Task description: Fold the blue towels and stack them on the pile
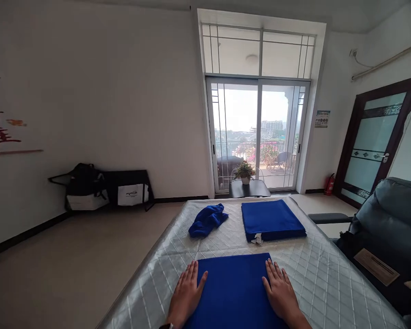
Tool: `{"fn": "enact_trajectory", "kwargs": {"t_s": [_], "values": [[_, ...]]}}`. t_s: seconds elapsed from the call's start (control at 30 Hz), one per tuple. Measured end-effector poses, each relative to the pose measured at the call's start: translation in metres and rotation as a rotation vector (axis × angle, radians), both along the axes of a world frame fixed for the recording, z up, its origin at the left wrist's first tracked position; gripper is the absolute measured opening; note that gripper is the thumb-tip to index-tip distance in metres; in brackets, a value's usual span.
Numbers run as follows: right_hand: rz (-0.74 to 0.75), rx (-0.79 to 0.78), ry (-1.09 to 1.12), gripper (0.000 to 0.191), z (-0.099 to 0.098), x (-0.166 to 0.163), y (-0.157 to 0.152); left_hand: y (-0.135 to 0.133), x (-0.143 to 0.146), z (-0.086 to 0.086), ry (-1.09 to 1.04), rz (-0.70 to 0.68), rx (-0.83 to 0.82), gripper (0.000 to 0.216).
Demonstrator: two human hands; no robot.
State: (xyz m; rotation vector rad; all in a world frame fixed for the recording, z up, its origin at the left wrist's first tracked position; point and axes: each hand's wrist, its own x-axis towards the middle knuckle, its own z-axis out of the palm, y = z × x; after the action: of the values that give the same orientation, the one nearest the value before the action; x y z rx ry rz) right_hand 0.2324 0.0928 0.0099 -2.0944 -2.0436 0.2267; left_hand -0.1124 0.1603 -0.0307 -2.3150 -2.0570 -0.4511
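A flat blue cloth point(234, 292) lies spread in front of me on the quilted, silvery table cover point(329, 278). My left hand point(187, 290) rests flat along its left edge, fingers stretched forward and thumb on the cloth. Along the right edge lies my right hand point(280, 290), also flat with the fingers out and the thumb on the cloth. Beyond, to the right, sits a neat stack of folded blue cloths point(272, 218) with white tags at its near corner. A crumpled blue cloth point(208, 220) lies to the left of that stack.
A black chair point(249, 188) bearing a potted plant point(245, 172) stands past the table's far edge. On the right is a dark armchair point(383, 224) with a bag on it. Bags and a white box point(87, 202) sit by the left wall. Glass doors point(234, 132) are behind.
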Motion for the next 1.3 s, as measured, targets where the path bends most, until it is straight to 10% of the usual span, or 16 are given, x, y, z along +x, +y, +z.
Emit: {"fn": "enact_trajectory", "kwargs": {"t_s": [1.13, 1.3], "values": [[-0.003, -0.005, -0.065, 0.066, -0.001, -0.001, 0.036, -0.019, 0.007, 0.036, -0.096, 0.068, 0.004, 0.078], [-0.003, 0.01, -0.032, 0.065, -0.003, 0.0, 0.036, -0.029, 0.049, 0.047, -0.085, -0.077, 0.062, 0.07]]}}
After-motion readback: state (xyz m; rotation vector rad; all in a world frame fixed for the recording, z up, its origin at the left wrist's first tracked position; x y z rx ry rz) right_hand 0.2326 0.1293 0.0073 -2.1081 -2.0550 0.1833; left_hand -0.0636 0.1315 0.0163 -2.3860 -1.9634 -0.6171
